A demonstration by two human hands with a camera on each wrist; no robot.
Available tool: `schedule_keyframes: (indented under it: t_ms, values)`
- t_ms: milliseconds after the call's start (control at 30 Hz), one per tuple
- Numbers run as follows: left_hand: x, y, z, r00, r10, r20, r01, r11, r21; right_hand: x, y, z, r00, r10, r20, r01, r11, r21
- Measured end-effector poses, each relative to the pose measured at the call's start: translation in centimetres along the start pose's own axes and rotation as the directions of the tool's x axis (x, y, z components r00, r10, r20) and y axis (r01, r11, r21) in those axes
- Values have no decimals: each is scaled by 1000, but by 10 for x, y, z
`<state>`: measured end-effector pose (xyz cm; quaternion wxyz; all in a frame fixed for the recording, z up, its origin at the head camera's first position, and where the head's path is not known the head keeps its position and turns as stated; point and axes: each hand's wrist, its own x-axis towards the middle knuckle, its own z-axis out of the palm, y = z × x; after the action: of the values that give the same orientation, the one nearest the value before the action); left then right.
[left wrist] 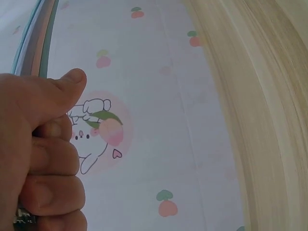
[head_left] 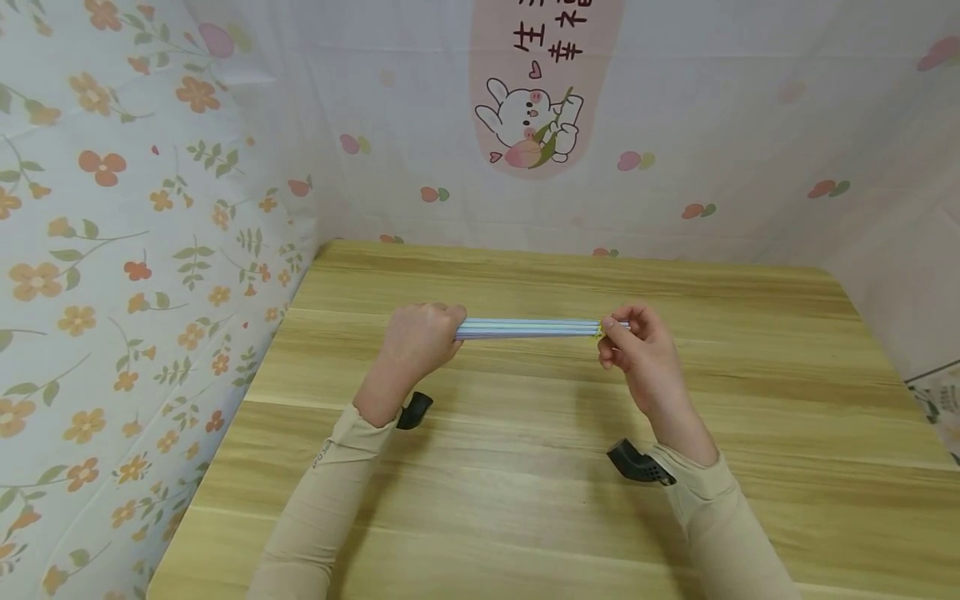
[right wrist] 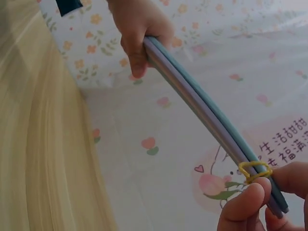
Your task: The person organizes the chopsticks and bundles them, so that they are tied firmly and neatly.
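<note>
A bundle of pastel straws [head_left: 532, 328], blue, lilac and pale green, is held level above the wooden table [head_left: 525, 517]. My left hand [head_left: 420, 337] grips its left end in a fist; the thumb [left wrist: 62, 91] lies along the straws [left wrist: 36, 33]. My right hand [head_left: 637, 346] pinches the right end with fingertips [right wrist: 243, 204]. A yellow rubber band [right wrist: 254, 171] sits around the straws [right wrist: 202, 106] just above those fingertips. In the right wrist view the left hand [right wrist: 139, 29] shows at the far end.
Patterned cloth walls close in the table: orange flowers on the left [head_left: 112, 250], a rabbit print at the back [head_left: 532, 117]. Black wrist camera mounts [head_left: 637, 462] sit under both beige sleeves.
</note>
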<state>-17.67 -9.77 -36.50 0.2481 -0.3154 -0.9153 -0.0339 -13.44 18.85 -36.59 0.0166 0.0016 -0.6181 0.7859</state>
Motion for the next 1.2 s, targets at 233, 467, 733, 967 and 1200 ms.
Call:
schedule_keyframes:
  t_ms: [233,467,733,967,1200]
  values:
    - [0,0,-1,1000,-4,22,4,1000,-2,-2,-2,-7,994,-93,58,99,990,-104]
    - [1,0,-3,1000,-12,19,12,1000,-22,-8,-20,-18,985,-92,144,158,813,-560]
    - [1,2,-4,1000,5,19,-5,1000,-19,-9,-26,-21,941,-234,246,336,532,-777]
    - [2,4,-5,1000,26,6,-26,1000,-11,-7,-25,-24,897,-291,333,437,472,-765]
    - [2,5,-6,999,28,23,-28,1000,-12,-7,-22,-25,877,-309,368,476,460,-749]
